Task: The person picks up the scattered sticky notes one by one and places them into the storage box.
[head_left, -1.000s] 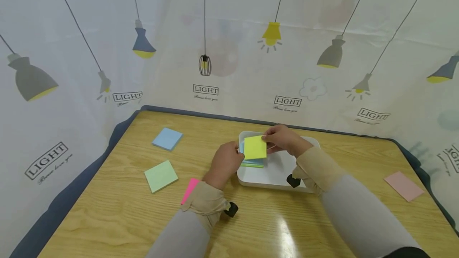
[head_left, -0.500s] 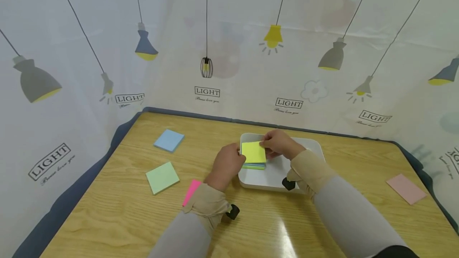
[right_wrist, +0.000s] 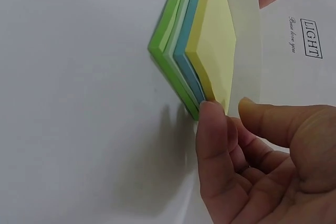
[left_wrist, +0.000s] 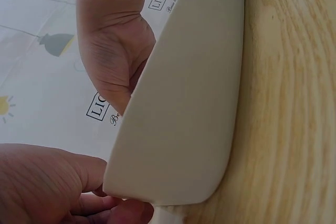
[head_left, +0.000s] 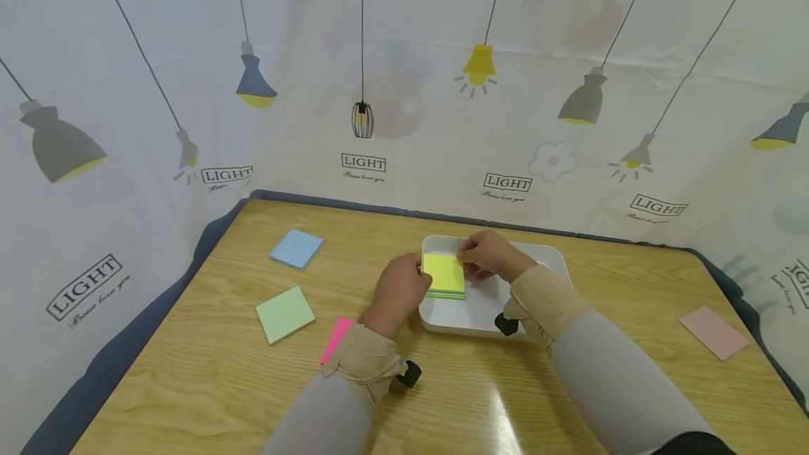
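A stack of square sticky note pads lies in the white tray [head_left: 487, 318], near its left end. A yellow sticky note pad [head_left: 444, 272] tops it, over a blue pad [right_wrist: 187, 40], a pale pad and a green pad [right_wrist: 163, 48]. My left hand [head_left: 397, 293] grips the rim at the tray's left end, its thumb beside the yellow pad. My right hand [head_left: 496, 255] reaches in over the far side. One of its fingertips touches a corner of the stack, while its thumb stands apart from the yellow pad in the right wrist view.
On the wooden table [head_left: 240, 399] lie a blue pad [head_left: 297, 248] and a pale green pad [head_left: 285, 314] at left. A pink pad [head_left: 337, 339] is partly hidden behind my left wrist. A pale pink pad [head_left: 714, 332] lies far right. A printed curtain [head_left: 430, 125] hangs behind.
Both hands have lowered the yellow pad onto the stack, which has come down flat in the tray. The right thumb has drawn slightly off the pad.
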Motion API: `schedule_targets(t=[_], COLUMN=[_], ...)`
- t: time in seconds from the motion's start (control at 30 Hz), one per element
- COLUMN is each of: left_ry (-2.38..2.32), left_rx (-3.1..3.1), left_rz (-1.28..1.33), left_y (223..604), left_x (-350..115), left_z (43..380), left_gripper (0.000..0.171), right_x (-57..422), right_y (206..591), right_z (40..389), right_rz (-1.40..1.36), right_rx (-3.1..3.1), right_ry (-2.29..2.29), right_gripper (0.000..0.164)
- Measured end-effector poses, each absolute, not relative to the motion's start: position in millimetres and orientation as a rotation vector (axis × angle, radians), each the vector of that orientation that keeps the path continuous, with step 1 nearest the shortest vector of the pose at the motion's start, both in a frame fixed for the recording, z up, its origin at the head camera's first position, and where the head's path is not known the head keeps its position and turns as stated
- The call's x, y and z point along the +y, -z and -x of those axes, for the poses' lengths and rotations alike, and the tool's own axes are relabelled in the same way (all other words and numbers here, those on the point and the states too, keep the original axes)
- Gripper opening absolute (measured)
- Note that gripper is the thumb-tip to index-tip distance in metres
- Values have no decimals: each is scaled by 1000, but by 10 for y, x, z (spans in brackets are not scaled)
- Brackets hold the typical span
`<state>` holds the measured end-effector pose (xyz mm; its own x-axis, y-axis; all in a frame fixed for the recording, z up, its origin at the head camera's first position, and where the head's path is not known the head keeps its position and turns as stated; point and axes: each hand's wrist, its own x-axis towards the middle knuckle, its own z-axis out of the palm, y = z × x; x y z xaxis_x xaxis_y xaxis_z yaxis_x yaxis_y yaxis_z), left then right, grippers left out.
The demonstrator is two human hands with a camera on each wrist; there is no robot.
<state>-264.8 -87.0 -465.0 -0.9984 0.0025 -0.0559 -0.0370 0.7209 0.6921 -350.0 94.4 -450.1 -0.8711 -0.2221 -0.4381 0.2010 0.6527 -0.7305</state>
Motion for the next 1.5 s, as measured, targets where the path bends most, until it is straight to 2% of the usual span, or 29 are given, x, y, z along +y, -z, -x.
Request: schedule_targets(t=[0.53, 1.07, 1.5], left_ry=[-1178, -1176, -1190], left_rx=[2844, 2841, 2834], left_rz=[19, 33, 27], left_y=[4614, 4619, 4678], left_x=[-840, -864, -850], left_z=[2648, 2659, 2630], left_gripper=[19, 20, 24], right_x=[966, 962, 1481], right_y=[4423, 4125, 3997], right_z=[3447, 3179, 2947], right_rz=[31, 343, 414], right_rx=[2404, 2540, 2626], right_ry=[1111, 858, 825], right_gripper=[18, 25, 27])
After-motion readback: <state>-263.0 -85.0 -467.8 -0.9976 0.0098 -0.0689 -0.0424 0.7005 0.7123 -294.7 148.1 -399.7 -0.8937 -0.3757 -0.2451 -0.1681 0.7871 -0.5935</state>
